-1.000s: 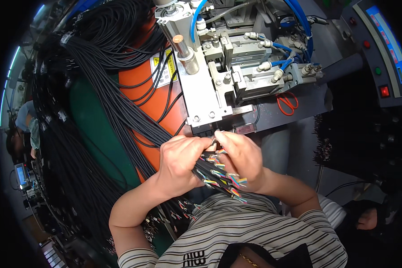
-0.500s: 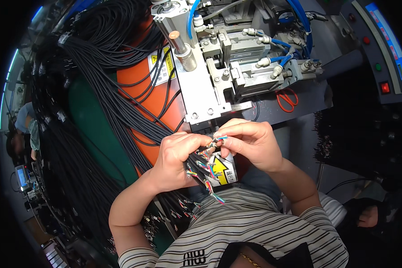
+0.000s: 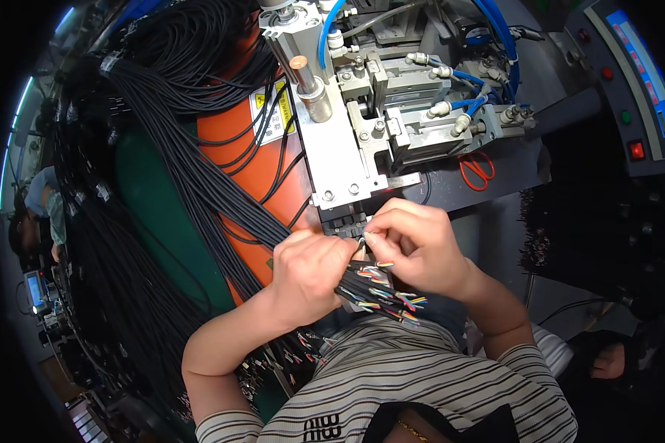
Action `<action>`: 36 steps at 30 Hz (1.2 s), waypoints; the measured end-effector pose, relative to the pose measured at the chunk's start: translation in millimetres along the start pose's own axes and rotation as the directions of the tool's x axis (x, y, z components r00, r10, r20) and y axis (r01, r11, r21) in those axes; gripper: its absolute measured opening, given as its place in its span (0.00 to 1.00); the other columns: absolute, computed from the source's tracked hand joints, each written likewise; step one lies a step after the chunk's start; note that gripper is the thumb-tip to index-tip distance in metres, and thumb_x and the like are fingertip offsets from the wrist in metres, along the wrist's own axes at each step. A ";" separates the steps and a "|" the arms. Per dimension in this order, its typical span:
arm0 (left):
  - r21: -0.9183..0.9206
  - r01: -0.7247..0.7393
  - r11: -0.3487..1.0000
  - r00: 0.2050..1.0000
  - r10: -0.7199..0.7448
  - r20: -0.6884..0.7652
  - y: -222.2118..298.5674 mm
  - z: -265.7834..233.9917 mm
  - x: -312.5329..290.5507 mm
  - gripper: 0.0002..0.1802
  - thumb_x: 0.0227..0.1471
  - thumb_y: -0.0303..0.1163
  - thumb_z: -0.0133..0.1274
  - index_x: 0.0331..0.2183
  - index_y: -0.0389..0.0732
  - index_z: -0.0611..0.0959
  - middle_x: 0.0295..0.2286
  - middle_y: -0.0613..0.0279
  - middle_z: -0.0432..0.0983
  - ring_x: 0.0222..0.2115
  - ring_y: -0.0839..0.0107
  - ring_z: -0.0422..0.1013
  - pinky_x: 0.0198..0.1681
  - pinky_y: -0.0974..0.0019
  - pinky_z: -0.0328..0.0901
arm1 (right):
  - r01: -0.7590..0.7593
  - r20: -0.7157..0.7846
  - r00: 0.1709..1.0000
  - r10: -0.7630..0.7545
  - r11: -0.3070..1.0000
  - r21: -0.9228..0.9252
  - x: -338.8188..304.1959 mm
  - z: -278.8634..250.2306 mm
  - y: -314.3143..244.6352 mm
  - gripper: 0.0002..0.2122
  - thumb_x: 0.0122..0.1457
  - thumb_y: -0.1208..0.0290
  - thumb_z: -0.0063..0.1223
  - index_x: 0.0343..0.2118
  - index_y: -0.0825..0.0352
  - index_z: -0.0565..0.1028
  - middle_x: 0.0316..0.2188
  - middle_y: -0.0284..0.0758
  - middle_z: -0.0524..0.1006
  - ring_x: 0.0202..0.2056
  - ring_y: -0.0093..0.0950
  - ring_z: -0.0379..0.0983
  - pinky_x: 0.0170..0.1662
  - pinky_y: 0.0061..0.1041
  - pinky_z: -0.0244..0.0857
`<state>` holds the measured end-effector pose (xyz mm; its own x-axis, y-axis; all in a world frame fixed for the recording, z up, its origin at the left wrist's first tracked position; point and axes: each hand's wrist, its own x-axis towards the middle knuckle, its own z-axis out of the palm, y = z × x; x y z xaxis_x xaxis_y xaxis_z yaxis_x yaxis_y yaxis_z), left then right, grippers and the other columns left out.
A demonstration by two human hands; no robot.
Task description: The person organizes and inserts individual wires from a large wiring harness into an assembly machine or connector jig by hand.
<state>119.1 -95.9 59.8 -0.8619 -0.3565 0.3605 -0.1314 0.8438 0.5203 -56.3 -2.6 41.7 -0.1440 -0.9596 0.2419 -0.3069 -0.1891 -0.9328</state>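
Observation:
In my left hand (image 3: 310, 269) is a bunch of black cables (image 3: 366, 284), its fingers wrapped round them. Their stripped ends fan out to the right, showing thin red, yellow, blue and white wires (image 3: 403, 304). My right hand (image 3: 421, 251) pinches the end of one cable (image 3: 361, 242), thumb and forefinger together, close to the left fingertips. Just beyond both hands is a black slotted block (image 3: 342, 221) at the front of a metal pneumatic machine (image 3: 332, 159). The fingers partly hide the pinched end.
A thick bundle of black cables (image 3: 192, 155) runs over an orange surface (image 3: 233, 140) on the left. Red-handled scissors (image 3: 476, 171) lie right of the machine. A control panel (image 3: 635, 88) with lit buttons stands at far right. Another person (image 3: 44, 203) is at far left.
The cable ends in my left hand have swung right and now fan out below my right hand. My right hand has shifted slightly, and the black block has come into view.

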 end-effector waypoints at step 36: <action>0.214 -0.146 0.966 0.949 0.075 0.307 7.9 -12.6 12.8 0.31 0.37 0.31 0.56 0.47 0.28 0.77 0.29 0.57 0.67 0.28 0.63 0.68 0.30 0.64 0.65 | 0.072 -0.022 0.994 -0.103 0.816 -0.573 -6.5 1.7 7.9 0.03 0.51 0.77 0.57 0.29 0.68 0.75 0.26 0.34 0.73 0.20 0.33 0.72 0.21 0.29 0.64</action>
<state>113.2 -98.9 78.3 -0.9780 -0.1513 0.1433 -0.1058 0.9530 0.2840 -56.2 1.8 32.4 -0.1319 -0.9302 0.3426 -0.8001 -0.1042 -0.5908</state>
